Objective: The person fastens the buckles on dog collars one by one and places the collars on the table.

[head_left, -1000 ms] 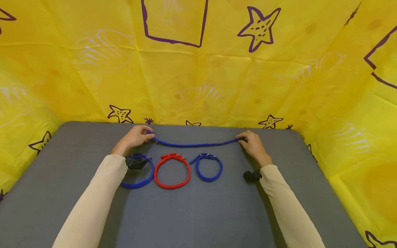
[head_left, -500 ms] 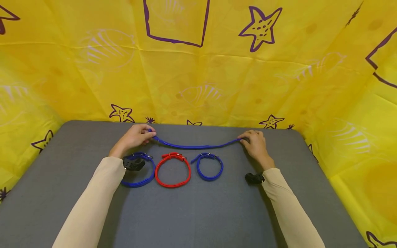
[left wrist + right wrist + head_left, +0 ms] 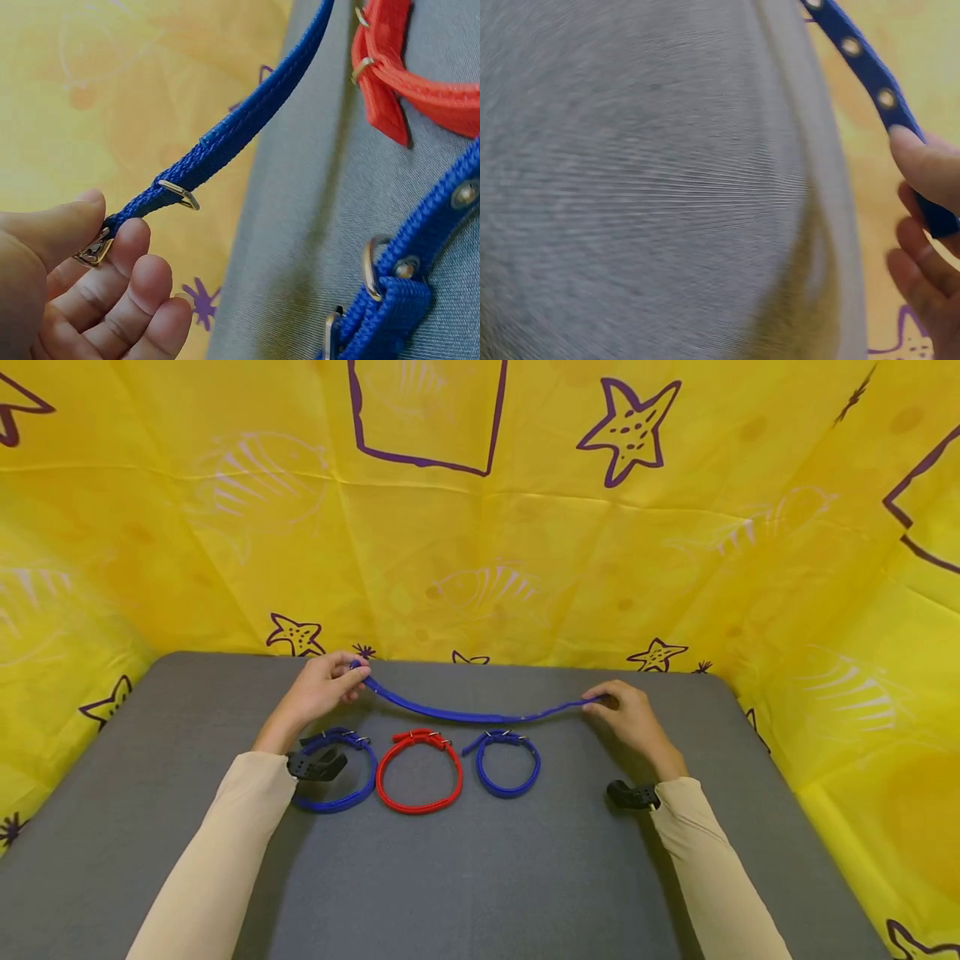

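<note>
An unbuckled blue collar (image 3: 465, 717) stretches in a sagging curve between the two hands at the far side of the table. My left hand (image 3: 318, 687) pinches its buckle end; in the left wrist view the metal buckle (image 3: 94, 249) sits between thumb and fingers, with a D-ring (image 3: 180, 195) just beyond. The tip with metal eyelets (image 3: 886, 98) is pinched by my right hand (image 3: 630, 714). Nearer lie three buckled collars in a row: a blue one (image 3: 333, 804) partly hidden by the left wrist camera, a red one (image 3: 418, 808), and a smaller blue one (image 3: 507, 792).
The grey table (image 3: 465, 877) has a yellow cloth (image 3: 480, 527) printed with starfish and fish behind it and at both sides. A black camera is strapped to each wrist, the left one (image 3: 318, 766) above the left blue collar.
Both hands have risen a little with the collar, the left one more, and the right hand has shifted right. The strap sags at a slant now. The three buckled collars stay put.
</note>
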The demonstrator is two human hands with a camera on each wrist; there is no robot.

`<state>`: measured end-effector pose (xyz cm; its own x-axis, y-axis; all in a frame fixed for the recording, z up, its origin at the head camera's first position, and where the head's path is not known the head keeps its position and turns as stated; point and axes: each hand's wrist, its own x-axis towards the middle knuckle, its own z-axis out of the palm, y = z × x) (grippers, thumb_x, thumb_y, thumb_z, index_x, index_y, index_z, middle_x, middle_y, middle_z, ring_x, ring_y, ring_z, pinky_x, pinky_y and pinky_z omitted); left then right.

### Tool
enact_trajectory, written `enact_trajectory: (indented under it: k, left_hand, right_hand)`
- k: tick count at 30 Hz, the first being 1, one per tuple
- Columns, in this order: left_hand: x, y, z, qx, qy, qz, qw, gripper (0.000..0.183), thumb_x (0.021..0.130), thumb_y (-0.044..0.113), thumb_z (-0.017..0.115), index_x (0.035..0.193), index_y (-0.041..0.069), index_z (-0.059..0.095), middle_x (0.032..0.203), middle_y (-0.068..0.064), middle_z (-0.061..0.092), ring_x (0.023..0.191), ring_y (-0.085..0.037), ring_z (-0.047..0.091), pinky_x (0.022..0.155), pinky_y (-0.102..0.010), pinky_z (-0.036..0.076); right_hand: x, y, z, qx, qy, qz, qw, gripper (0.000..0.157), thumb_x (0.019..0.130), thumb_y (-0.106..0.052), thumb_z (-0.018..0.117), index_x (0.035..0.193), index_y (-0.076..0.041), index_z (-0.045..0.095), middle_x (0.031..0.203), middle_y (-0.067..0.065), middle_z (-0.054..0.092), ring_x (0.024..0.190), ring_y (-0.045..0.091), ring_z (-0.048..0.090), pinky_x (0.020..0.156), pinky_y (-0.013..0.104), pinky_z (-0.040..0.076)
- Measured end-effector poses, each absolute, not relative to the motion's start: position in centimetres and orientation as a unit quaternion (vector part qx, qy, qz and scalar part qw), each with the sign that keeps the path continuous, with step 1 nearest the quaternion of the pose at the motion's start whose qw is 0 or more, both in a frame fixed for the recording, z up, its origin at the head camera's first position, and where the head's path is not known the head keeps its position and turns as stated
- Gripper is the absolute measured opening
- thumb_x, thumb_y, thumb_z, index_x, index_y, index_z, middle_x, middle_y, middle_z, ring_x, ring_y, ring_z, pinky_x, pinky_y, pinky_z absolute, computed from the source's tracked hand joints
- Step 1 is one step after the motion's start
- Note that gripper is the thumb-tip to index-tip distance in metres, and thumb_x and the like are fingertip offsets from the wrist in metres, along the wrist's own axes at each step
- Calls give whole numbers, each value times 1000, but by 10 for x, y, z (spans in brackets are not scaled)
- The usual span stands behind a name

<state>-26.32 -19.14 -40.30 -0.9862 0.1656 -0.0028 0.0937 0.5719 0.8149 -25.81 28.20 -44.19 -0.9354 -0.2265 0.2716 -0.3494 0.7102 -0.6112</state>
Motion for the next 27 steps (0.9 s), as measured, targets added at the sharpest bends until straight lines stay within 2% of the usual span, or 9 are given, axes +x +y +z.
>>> enact_trajectory:
  k: [4, 6, 11, 15, 20, 27]
  left_hand:
    - [-259, -192, -398, 85, 884, 459, 17, 36, 103, 25, 54, 124, -3, 59, 96, -23, 70, 74, -25, 66, 71, -33, 57]
    - [-256, -192, -395, 89, 885, 458, 10, 35, 103, 25, 54, 123, -2, 59, 92, -19, 71, 73, -23, 66, 70, -32, 57]
    - [-247, -190, -384, 96, 886, 454, 2, 35, 104, 26, 53, 124, -1, 60, 86, -6, 72, 69, -10, 63, 71, -26, 56]
    - [-241, -188, -379, 106, 882, 458, -10, 36, 103, 27, 53, 124, -1, 61, 85, -4, 72, 67, -4, 61, 68, -23, 54]
    - [-234, -184, -375, 118, 882, 456, -32, 35, 102, 30, 55, 121, 2, 63, 82, -5, 71, 68, -8, 63, 68, -24, 55]
    - [-221, -177, -372, 113, 877, 464, -53, 35, 102, 33, 55, 122, 6, 64, 80, 0, 69, 72, -16, 64, 66, -21, 51]
  right_hand:
    - [-255, 288, -434, 151, -916, 367, 56, 14, 90, -11, 73, 101, -3, 74, 103, 16, 72, 86, 17, 65, 74, 16, 48]
    - [-253, 290, -430, 148, -915, 373, 44, 15, 90, -13, 74, 101, -4, 73, 102, 15, 73, 84, 11, 65, 73, 17, 49]
    - [-247, 293, -422, 144, -913, 379, 31, 17, 91, -16, 72, 103, -5, 72, 103, 14, 72, 82, 5, 61, 72, 18, 49]
    - [-241, 294, -417, 145, -908, 391, 38, 17, 91, -15, 72, 104, -3, 72, 103, 16, 72, 82, 4, 62, 73, 17, 49]
    - [-233, 294, -412, 142, -903, 402, 45, 18, 91, -15, 72, 105, -3, 72, 104, 16, 72, 85, 5, 63, 74, 16, 49]
    - [-223, 289, -411, 144, -895, 419, 36, 19, 93, -12, 70, 107, 0, 68, 105, 18, 70, 86, 6, 64, 74, 15, 50]
